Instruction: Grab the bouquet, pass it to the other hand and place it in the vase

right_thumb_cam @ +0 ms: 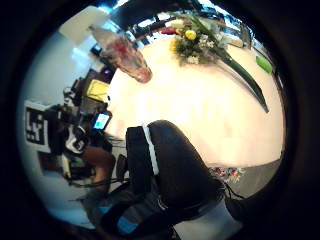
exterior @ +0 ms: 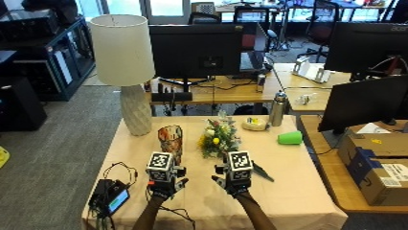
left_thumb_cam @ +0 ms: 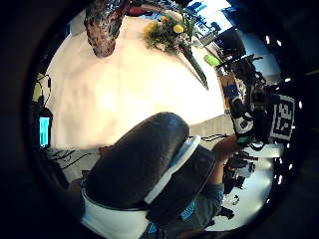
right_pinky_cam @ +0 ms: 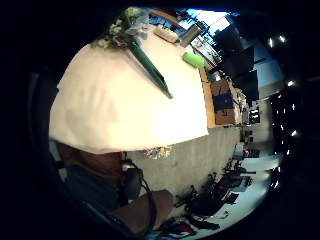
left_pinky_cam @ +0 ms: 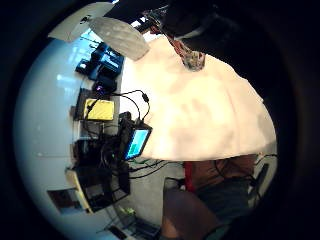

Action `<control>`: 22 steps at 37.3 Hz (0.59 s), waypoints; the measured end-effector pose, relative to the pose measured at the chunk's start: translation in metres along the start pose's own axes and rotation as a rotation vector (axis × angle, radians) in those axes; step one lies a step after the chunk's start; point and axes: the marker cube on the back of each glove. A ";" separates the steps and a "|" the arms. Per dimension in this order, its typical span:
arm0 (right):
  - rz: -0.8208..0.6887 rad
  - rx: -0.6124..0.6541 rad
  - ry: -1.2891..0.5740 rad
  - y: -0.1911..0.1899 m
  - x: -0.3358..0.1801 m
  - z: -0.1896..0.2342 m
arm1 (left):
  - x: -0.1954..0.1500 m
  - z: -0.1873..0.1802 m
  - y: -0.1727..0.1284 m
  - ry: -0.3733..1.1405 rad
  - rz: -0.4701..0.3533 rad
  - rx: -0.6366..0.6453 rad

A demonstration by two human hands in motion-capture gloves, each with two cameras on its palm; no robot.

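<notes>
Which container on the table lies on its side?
The green cup at the table's right side; the patterned vase and metal bottle stand upright.

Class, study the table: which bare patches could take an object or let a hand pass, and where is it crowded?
Bare cloth lies on the table right of the right hand, below the green cup, and between both hands. Crowded: the far middle, where vase, bouquet and lamp cluster, and the front-left corner with the cabled device beside the left hand.

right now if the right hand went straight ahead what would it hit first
Probably the bouquet: the right hand points up the table at it, with nothing between. Its height above the cloth is unclear.
</notes>
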 end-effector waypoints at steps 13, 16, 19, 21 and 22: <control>0.057 -0.029 0.014 -0.014 0.049 0.009 | 0.001 0.005 -0.007 0.019 -0.008 0.020; 0.110 -0.037 0.030 -0.021 0.079 0.015 | 0.002 0.007 -0.009 0.017 -0.014 0.018; 0.164 -0.049 0.035 -0.030 0.106 0.022 | 0.003 0.009 -0.012 0.027 -0.009 0.029; 0.191 -0.065 0.035 -0.034 0.120 0.027 | 0.005 0.006 -0.012 0.033 -0.011 0.032; 0.199 -0.071 0.033 -0.037 0.127 0.031 | 0.005 0.005 -0.011 0.034 -0.013 0.033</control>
